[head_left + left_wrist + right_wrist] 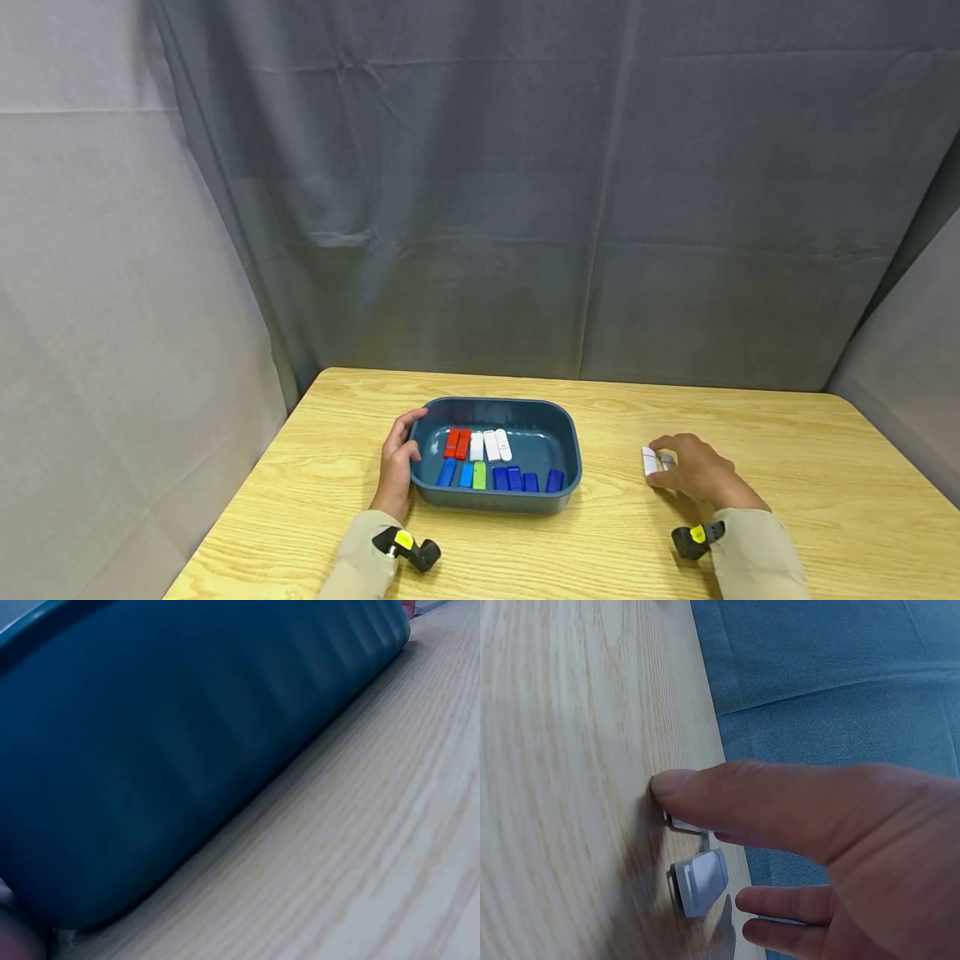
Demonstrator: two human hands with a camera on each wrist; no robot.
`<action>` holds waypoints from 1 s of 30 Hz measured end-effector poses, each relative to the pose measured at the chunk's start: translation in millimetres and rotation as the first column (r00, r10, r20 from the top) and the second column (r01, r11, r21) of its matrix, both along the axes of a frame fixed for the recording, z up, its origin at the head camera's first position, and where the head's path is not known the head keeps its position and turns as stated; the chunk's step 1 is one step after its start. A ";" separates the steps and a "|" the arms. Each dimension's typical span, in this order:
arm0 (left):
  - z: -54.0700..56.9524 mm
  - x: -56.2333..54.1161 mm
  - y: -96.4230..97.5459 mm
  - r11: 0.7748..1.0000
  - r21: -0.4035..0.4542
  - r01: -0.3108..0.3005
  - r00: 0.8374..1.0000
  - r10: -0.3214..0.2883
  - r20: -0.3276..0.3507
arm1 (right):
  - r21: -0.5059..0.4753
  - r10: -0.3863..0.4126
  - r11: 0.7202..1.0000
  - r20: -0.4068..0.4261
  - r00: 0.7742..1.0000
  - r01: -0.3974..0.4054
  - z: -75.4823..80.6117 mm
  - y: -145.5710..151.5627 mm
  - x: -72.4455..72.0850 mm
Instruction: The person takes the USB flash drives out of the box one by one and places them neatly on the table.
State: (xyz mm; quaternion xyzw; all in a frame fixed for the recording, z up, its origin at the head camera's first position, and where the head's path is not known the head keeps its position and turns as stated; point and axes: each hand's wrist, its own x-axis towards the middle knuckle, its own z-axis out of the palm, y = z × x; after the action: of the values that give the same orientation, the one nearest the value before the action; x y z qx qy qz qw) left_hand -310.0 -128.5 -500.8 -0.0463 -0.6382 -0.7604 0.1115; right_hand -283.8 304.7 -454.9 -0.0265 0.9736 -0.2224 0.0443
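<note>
At the tray's left end my left hand (395,467) holds the dark blue plastic tray (555,417), its fingers and thumb at the rim. Inside lie small flat sticks that look like USB flash drives: red (452,442), white (491,445), blue (514,478), light blue (467,475) and green (479,475). To the right, my right hand (701,472) pinches a white USB stick (649,461) on the table between thumb and forefinger. A second white stick (701,883) lies close by, under that hand; the thumb mostly covers the pinched one in the right wrist view.
The wooden table (600,550) carries the tray left of its middle. Behind its far edge hangs a dark grey curtain (480,208); pale cloth walls (112,333) stand at both sides. The tray's ribbed outer wall (225,727) fills much of the left wrist view.
</note>
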 end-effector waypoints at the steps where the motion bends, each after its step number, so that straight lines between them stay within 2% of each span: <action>1: -0.3 -0.1 -0.1 1.000 0.000 0.002 1.000 -0.002 -0.001 | 0.000 0.000 1.000 0.003 1.000 0.000 -0.2 0.1 -0.3; 17: -0.5 -1.0 -0.9 1.000 0.009 0.004 1.000 -0.004 -0.011 | -0.008 -0.007 1.000 0.021 1.000 0.007 -1.6 -1.3 -1.5; 26: -1.2 -16.8 29.8 0.993 -0.004 0.121 0.992 -0.121 -0.025 | -0.030 -0.104 0.994 0.027 0.994 0.104 1.0 26.0 33.6; 28: 2.3 -20.5 34.1 0.990 -0.014 0.142 0.989 -0.143 -0.033 | -0.026 -0.112 0.993 0.007 0.994 0.113 2.8 30.7 42.7; 30: 12.9 -23.1 34.3 0.989 -0.037 0.144 0.988 -0.145 -0.056 | -0.020 -0.116 0.993 -0.025 0.993 0.115 5.9 33.6 52.3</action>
State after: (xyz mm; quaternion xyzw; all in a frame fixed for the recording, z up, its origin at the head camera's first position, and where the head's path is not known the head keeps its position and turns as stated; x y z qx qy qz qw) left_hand -333.1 -94.1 -487.9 -0.1165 -0.6421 -0.7541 0.0739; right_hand -231.5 338.3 -449.0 0.0264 0.9719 -0.2332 0.0182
